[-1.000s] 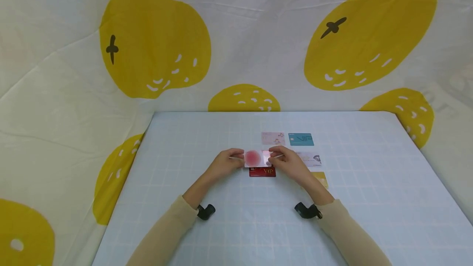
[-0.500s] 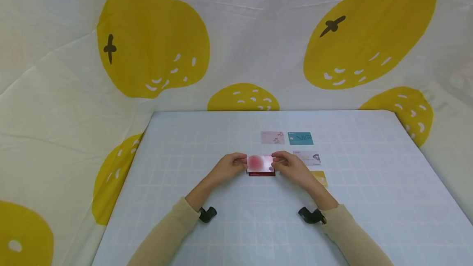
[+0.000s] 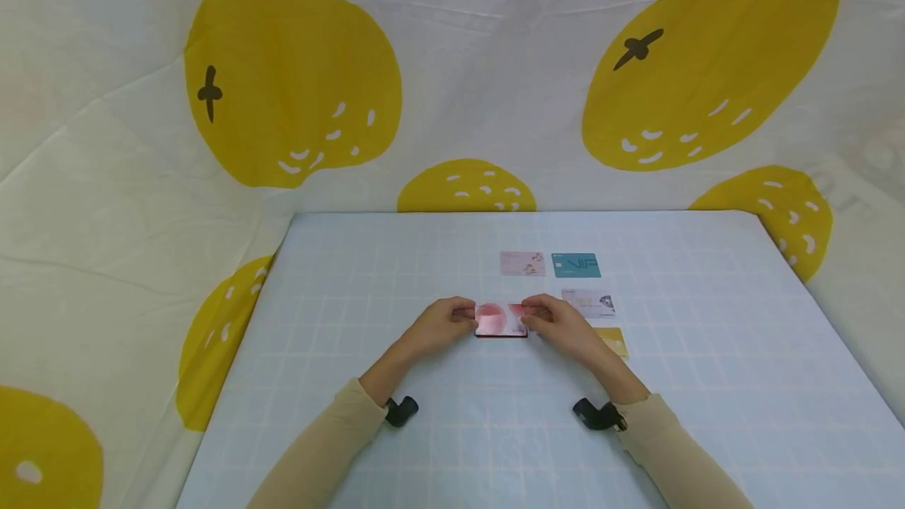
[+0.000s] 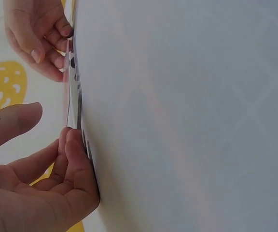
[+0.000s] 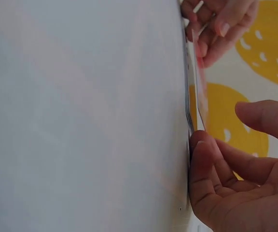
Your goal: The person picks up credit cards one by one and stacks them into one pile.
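Observation:
A pink and white card (image 3: 491, 320) lies over a red card (image 3: 500, 336) in the head view, with just a thin strip of the red one showing at the near edge. My left hand (image 3: 445, 322) holds the left end of the pink card with its fingertips; my right hand (image 3: 558, 323) does the same at the right end. Both wrist views look along the tabletop, where the card's thin edge (image 5: 201, 104) runs between the hands. Each thumb (image 4: 25, 118) stands apart from the card there, while curled fingers (image 5: 204, 159) meet its end close over the table.
Behind the hands lie a pale pink card (image 3: 522, 263) and a teal VIP card (image 3: 576, 265). A pale patterned card (image 3: 588, 303) is right of my right hand, and a gold card (image 3: 612, 342) is partly behind that forearm. A light checked cloth (image 3: 339, 281) covers the table.
Both hands have brought the pink card toward me and slightly right, covering the red card almost wholly, where a second ago its VIP lettering showed. The other cards have not moved.

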{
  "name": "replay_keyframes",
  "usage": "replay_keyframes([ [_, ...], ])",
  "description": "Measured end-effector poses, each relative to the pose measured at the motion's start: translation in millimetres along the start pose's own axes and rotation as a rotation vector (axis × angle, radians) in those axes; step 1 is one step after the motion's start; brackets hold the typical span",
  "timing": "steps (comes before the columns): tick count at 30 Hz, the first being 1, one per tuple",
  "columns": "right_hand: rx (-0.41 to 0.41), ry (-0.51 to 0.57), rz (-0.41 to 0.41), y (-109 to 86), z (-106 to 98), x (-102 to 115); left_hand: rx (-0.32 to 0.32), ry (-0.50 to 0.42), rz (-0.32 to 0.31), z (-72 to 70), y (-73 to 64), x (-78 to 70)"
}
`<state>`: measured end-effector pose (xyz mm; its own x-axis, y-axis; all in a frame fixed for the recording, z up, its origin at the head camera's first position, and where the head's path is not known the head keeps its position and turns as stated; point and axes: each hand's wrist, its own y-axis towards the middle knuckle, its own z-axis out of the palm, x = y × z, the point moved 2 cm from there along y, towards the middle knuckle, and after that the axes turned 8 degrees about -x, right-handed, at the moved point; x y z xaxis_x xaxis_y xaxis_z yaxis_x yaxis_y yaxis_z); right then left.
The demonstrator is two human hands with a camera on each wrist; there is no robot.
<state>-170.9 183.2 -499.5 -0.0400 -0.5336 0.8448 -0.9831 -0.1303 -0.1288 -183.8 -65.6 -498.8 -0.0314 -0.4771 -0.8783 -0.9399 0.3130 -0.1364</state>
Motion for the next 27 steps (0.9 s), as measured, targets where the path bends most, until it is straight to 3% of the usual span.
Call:
replay_keyframes([
  [15, -0.004, -0.027, -0.01, 1.9, 0.2, -1.5, 0.003, 0.091, -0.011, 2.6, -0.1, -4.1],
  [27, 0.008, -0.028, -0.008, 1.6, -1.1, -1.7, 0.013, 0.122, 0.018, 3.0, 0.5, -2.9],
])
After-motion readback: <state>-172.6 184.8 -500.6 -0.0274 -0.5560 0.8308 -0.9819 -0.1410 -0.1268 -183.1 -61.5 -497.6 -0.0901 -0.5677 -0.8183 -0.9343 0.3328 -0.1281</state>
